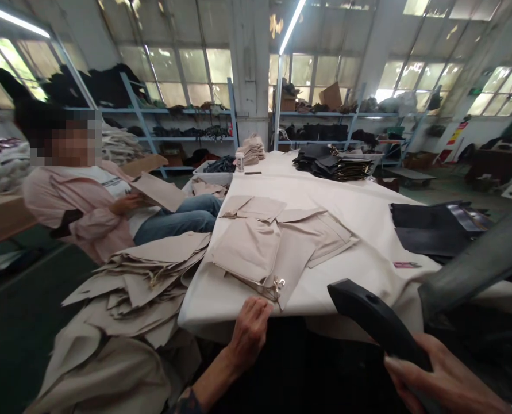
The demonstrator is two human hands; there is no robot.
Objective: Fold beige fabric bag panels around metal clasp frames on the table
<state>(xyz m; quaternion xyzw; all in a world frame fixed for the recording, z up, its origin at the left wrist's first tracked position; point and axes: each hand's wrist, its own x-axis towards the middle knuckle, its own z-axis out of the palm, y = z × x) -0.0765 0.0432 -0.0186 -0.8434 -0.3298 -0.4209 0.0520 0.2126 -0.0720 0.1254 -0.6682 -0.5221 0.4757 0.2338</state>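
Observation:
My left hand [251, 329] is at the table's near edge, just below a beige fabric bag piece [247, 248] with metal clasps [278, 284] at its corner. Its fingers are curled and pressed together; what they pinch, if anything, is hidden. In my right hand [439, 371] is a black handheld tool [374, 313] with a long curved body and a flat angled head, raised over the near edge. More beige pieces [324, 233] lie flat, overlapping, behind and to the right of the first one.
A white-covered table [359, 215] carries stacked black pieces [333, 162], dark flat pieces [432, 230] and a small pink tool [407, 265]. Beige panels [147, 282] pile up at left. A seated person [109, 213] holds a beige panel. A grey post [475, 261] slants at right.

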